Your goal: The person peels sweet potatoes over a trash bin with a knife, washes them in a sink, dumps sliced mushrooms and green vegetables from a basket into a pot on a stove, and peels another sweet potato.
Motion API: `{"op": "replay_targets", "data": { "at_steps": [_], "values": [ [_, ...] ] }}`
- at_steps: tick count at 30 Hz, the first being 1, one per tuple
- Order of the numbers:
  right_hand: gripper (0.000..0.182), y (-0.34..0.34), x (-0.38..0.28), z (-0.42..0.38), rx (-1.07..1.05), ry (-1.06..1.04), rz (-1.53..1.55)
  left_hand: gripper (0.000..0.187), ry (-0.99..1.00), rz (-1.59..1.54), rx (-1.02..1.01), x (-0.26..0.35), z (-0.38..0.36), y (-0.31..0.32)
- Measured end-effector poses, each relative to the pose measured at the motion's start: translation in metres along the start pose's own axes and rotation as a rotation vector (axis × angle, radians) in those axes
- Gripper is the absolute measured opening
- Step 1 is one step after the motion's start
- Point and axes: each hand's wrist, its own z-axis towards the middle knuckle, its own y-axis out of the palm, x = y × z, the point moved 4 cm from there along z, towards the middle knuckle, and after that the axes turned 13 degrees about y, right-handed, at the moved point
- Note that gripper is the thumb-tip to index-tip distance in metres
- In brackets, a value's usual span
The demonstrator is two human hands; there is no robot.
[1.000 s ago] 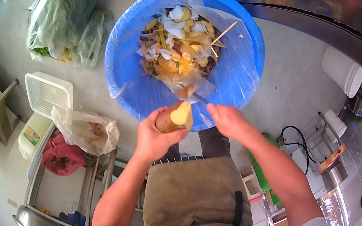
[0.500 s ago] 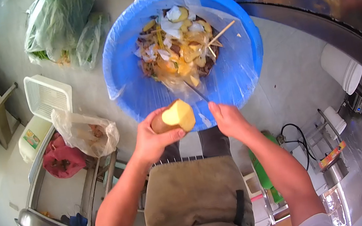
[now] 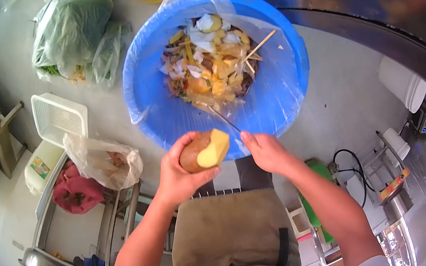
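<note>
My left hand (image 3: pixel 174 178) is wrapped round a partly peeled potato (image 3: pixel 193 154), brown skin on one side and bare yellow flesh on the other. My right hand (image 3: pixel 268 153) grips a thin-bladed knife (image 3: pixel 225 119), its handle mostly hidden in the fingers. The blade points up and left, apart from the potato. Both hands are over the near rim of a blue bin (image 3: pixel 299 56) lined with clear plastic. Inside it lie food scraps (image 3: pixel 215 76), peelings, white paper and thin wooden sticks.
Left of the bin are a white plastic basket (image 3: pixel 55 117), a clear bag (image 3: pixel 111 161) and a dark red sack (image 3: pixel 74 193) on a metal rack. Bagged greens (image 3: pixel 75 35) lie at the upper left. A white bucket (image 3: pixel 404 81) stands to the right.
The potato has turned in my left hand, showing more brown skin, and sits slightly lower. My right hand has moved a little left and down, and the blade has swung further left.
</note>
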Motion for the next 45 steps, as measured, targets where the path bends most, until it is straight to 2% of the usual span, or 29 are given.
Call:
{"op": "replay_targets", "data": {
  "at_steps": [2, 4, 5, 6, 8, 9, 12, 13, 16, 17, 20, 24, 26, 27, 30, 36, 45],
  "values": [
    [0.063, 0.007, -0.003, -0.016, -0.036, 0.113, 0.182, 0.08, -0.169, -0.214, 0.054, 0.007, -0.002, 0.01],
    [0.064, 0.006, -0.013, -0.001, -0.063, 0.151, 0.45, 0.084, -0.113, -0.397, 0.106, -0.006, -0.003, 0.011],
    [0.061, 0.008, -0.018, -0.006, -0.163, 0.294, 0.665, 0.082, -0.099, -0.443, 0.109, -0.007, 0.0, 0.014],
    [0.058, 0.008, -0.026, -0.01, -0.161, 0.274, 0.784, 0.08, -0.108, -0.492, 0.115, -0.007, -0.003, 0.018],
    [0.053, 0.013, -0.034, -0.013, -0.159, 0.239, 1.019, 0.068, 0.026, -0.436, 0.009, -0.002, -0.004, 0.022],
    [0.051, 0.012, -0.034, -0.012, -0.137, 0.195, 1.004, 0.062, 0.101, -0.406, -0.045, 0.0, -0.002, 0.023],
    [0.045, 0.014, -0.033, -0.016, -0.072, 0.057, 0.966, 0.046, -0.122, -0.688, 0.141, -0.009, -0.007, 0.029],
    [0.044, 0.013, -0.035, -0.02, -0.053, 0.005, 0.956, 0.048, -0.111, -0.618, 0.181, -0.008, -0.008, 0.033],
    [0.044, 0.007, -0.046, -0.036, -0.002, -0.084, 0.914, 0.059, -0.105, -0.663, 0.283, 0.002, -0.007, 0.04],
    [0.045, 0.002, -0.05, -0.042, 0.002, -0.109, 0.916, 0.069, -0.155, -0.733, 0.211, 0.005, -0.007, 0.042],
    [0.048, -0.007, -0.055, -0.051, -0.001, -0.17, 0.902, 0.069, -0.278, -0.881, 0.052, 0.01, -0.014, 0.045],
    [0.045, -0.021, -0.05, -0.064, 0.063, -0.133, 0.773, 0.056, -0.196, -0.738, 0.066, 0.016, -0.02, 0.043],
    [0.042, -0.025, -0.038, -0.075, 0.17, -0.129, 0.577, 0.051, -0.204, -0.691, 0.193, 0.007, -0.019, 0.041],
    [0.032, -0.026, -0.038, -0.08, 0.181, -0.245, 0.349, 0.049, -0.209, -0.668, 0.253, 0.003, -0.018, 0.039],
    [0.025, -0.021, -0.053, -0.107, 0.216, -0.452, -0.161, 0.041, -0.216, -0.633, 0.299, 0.0, -0.012, 0.038],
    [0.027, -0.003, -0.055, -0.104, 0.273, -0.379, -0.364, 0.044, -0.244, -0.72, 0.407, 0.0, -0.002, 0.041],
    [0.027, -0.003, -0.05, -0.092, 0.279, -0.387, -0.39, 0.042, -0.233, -0.644, 0.488, -0.018, -0.003, 0.032]
  ]
}}
